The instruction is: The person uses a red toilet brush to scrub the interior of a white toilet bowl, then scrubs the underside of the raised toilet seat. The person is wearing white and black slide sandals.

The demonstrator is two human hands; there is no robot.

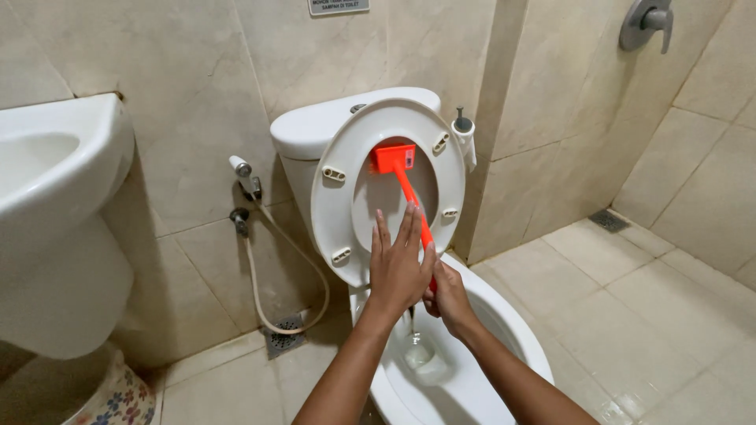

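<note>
Orange plastic long-handled brush (403, 182) sits clamped in the right hand's (449, 295) grip above the white ceramic toilet bowl (504, 346), head against the raised white seat (340, 197). Left hand (399, 264), fingers apart, touches the handle. Beige tiled walls (181, 94) and floor (630, 299) surround.

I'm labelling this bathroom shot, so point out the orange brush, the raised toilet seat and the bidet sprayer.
orange brush (393, 158): head view, on its square head.
raised toilet seat (331, 149): head view, on the ring's left side.
bidet sprayer (245, 174): head view, on the white nozzle head by the wall.
</note>
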